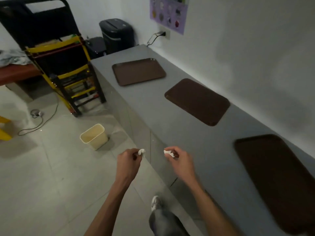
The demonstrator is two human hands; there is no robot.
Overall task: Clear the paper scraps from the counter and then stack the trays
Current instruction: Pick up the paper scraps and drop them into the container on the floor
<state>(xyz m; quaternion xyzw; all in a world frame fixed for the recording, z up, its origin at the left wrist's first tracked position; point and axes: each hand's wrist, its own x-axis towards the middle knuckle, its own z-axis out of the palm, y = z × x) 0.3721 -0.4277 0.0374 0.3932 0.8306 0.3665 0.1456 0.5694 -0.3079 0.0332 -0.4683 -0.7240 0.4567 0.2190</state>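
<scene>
Two paper scraps are up in the head view, one per hand. The left hand (pixel 129 159) has its grip pinched on a crumpled white scrap (pixel 141 152) right at the fingertips, and the right hand (pixel 180 160) has its grip curled round a second scrap (pixel 168 153). Both are held out by the front edge of the grey worktop (pixel 150 99). I can pick out no other white bits on the worktop in this dim light, so this looks like the last of the clearing. The danger is the drop. The cream bin (pixel 93 136) stands on the floor ahead and to the left, well apart from both hands and much lower. Paper this light could flutter wide if let go from up here, or catch the rim and land on the tiles. Those fingertip pinches are slight too, so a scrap could slip out early. The right hand has the longer reach across, which makes its scrap the likelier miss. After that comes the stacking: the far tray (pixel 138 71), middle tray (pixel 197 101) and near tray (pixel 276 176) lie flat, well apart along the wall and turned at differing angles. A tray set down skewed could overhang and slide off the pile.
</scene>
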